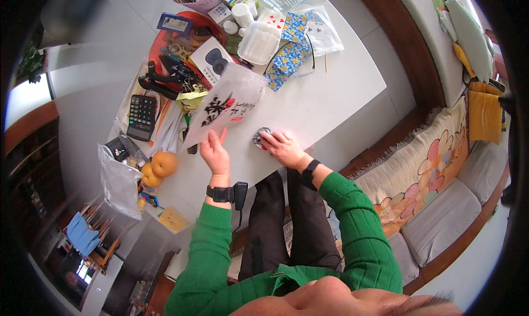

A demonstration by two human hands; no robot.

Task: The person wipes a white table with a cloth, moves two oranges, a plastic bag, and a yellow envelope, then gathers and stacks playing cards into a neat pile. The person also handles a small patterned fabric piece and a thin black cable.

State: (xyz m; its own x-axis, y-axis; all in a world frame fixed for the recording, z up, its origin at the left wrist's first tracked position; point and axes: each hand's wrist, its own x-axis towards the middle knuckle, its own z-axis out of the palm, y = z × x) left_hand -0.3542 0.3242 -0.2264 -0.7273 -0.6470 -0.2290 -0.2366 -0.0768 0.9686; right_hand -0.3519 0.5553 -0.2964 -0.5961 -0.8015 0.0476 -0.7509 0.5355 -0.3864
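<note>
My left hand (215, 153) holds a translucent white bag (231, 105) with dark and red printed characters by its near edge, thumb on one side. The bag is raised and tilted over the white table (330, 97). To the right, my right hand (285, 148) rests on the tabletop with its fingertips on a small crumpled black, white and red piece (262, 137), perhaps a wrapper or cloth. Beyond the bag lies a boxed mini massager (210, 60). A pair of glasses (313, 56) sits partly over a blue floral cloth (291, 56).
A red basket (155, 47) of odds and ends, a calculator (141, 117), yellow-brown round fruits (164, 164) and a clear plastic bag (120, 184) line the left. White bottles (242, 14), a lidded plastic box (259, 42) and playing cards (272, 18) stand at the far side. A covered sofa (413, 179) is at right.
</note>
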